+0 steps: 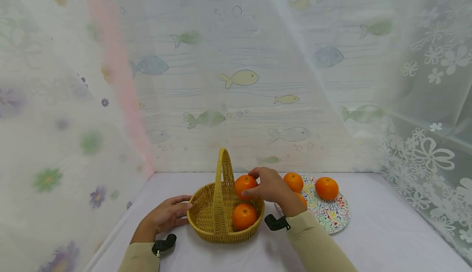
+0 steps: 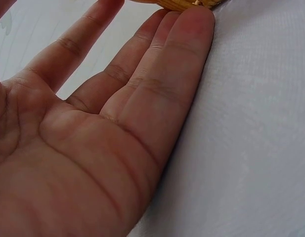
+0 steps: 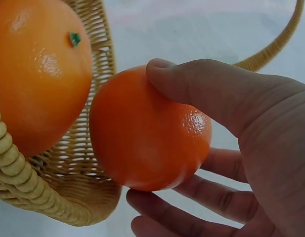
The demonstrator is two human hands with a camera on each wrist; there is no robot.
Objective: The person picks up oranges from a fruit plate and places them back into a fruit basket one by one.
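In the head view, a yellow wicker basket point(image 1: 221, 238) with a tall arched handle stands in the middle of the table. My left hand point(image 1: 167, 215) rests its straight fingers against the basket's left side; the left wrist view has those fingertips right at the basket's edge point(image 2: 178, 4). Over the basket's right half, my right hand point(image 1: 272, 186) grips an orange point(image 1: 245, 185) between thumb and fingers. Another orange point(image 1: 244, 216) lies inside, right of the handle. Seen from the right wrist, the held orange point(image 3: 142, 133) is beside that one point(image 3: 38, 69).
Right of the basket, a round plate point(image 1: 333, 218) with a colourful pattern carries an orange point(image 1: 327, 188) and two more near its left edge, one partly behind my right wrist. A white cloth point(image 1: 383, 231) covers the table. Sheer curtains point(image 1: 236, 132) with fish and flowers surround it.
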